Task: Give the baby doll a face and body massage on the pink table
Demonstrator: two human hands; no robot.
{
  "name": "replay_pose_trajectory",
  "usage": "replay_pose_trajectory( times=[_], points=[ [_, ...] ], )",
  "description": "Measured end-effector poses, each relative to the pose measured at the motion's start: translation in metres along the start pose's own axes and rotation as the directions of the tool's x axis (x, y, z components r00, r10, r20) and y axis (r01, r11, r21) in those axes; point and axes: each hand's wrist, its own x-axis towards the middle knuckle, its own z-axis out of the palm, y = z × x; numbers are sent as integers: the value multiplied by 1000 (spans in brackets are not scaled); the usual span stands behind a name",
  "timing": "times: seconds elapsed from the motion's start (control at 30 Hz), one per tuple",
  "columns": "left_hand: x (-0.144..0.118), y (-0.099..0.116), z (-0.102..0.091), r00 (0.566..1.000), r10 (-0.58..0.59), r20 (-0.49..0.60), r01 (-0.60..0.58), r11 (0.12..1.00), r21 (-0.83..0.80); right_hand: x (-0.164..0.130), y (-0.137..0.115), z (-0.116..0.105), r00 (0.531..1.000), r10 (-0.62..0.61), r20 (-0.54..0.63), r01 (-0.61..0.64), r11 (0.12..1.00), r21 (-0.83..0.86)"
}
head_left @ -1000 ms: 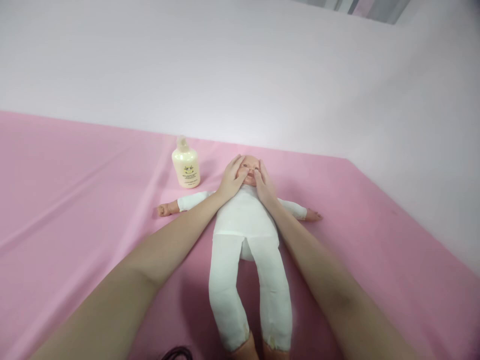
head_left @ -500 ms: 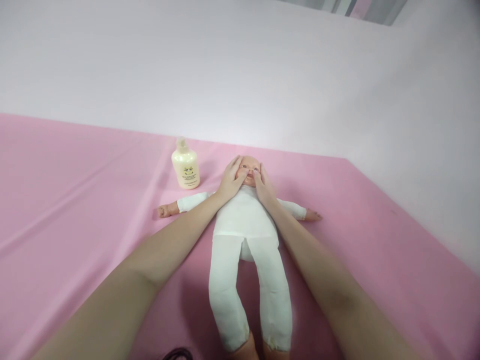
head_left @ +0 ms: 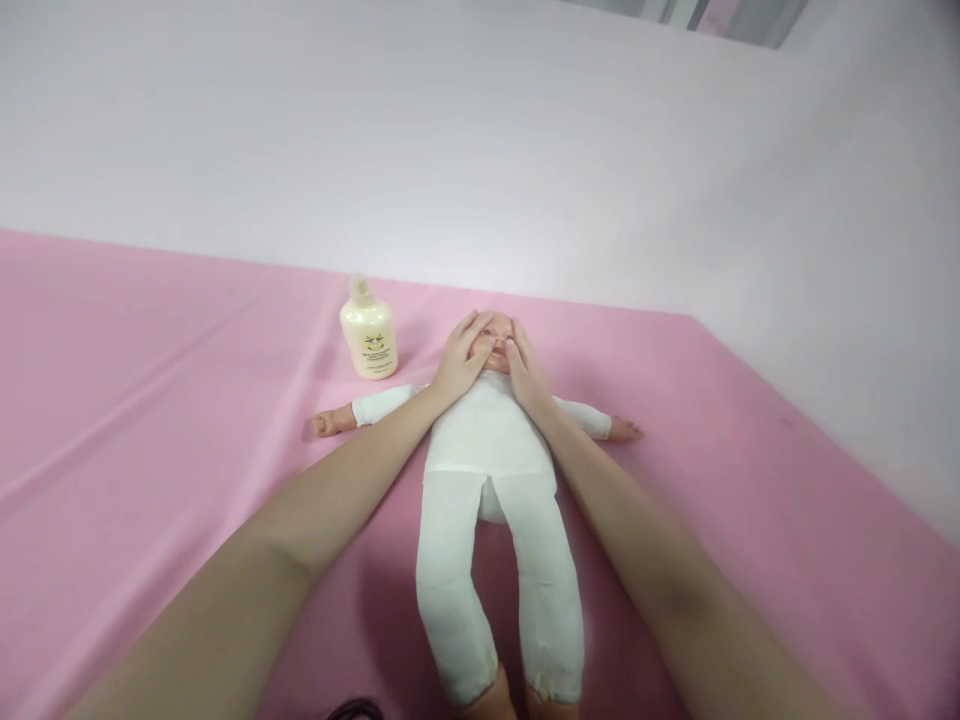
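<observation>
A baby doll (head_left: 491, 440) in a white bodysuit lies on its back on the pink sheet (head_left: 150, 400), arms spread, feet towards me. My left hand (head_left: 461, 362) rests on the left side of the doll's face, fingers spread, thumb near the nose. My right hand (head_left: 525, 370) lies against the right side of the face in the same way. Both hands press flat on the head and grip nothing. Only a small strip of the face shows between them.
A cream lotion bottle (head_left: 368, 335) stands upright just left of the doll's head. A pale wall rises behind the sheet and along the right side. A dark object (head_left: 352, 710) peeks in at the bottom edge.
My thumbs have slid slightly upward along the doll's face; the hands stay on the head. The doll and bottle have not moved.
</observation>
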Motion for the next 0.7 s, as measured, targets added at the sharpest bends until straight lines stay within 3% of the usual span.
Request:
replay_pose_trajectory(
  times=[0.3,0.7],
  points=[
    [-1,-10,3,999,-36,-4,36,999,12,1,6,1,992,125,-13,-125,992,19],
    [0,-16,5,1000,-14,-13,14,1000,12,-1,0,-1,990,137,-13,-137,990,10]
  ],
)
